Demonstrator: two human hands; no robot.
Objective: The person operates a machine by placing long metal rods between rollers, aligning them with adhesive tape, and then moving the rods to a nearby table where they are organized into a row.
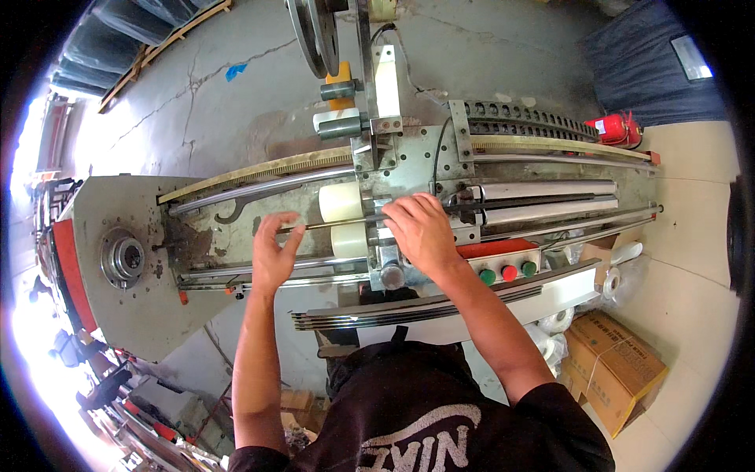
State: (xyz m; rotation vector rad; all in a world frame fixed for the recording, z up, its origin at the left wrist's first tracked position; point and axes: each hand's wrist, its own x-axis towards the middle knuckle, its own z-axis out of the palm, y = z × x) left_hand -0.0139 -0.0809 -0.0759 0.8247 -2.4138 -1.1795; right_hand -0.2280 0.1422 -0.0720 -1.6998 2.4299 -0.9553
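Note:
A long thin rod (324, 225) runs across the machine between two short white rollers: the upper roller (340, 202) and the lower roller (348, 240). My left hand (275, 250) is curled loosely around the rod's left end, thumb and fingers on either side of it. Further right, my right hand (421, 232) closes over the rod beside the metal carriage plate (415, 153), knuckles up; its fingertips are partly hidden. Beyond that hand, a dark length (543, 203) continues right above pale metal rollers (550, 214).
Nearer me lies a stack of long dark strips (417, 311). Green and red push buttons (510, 272) sit right of my right hand. A grey end housing (118, 259) with a round chuck stands left. A cardboard box (615, 366) and fire extinguisher (620, 129) are at right.

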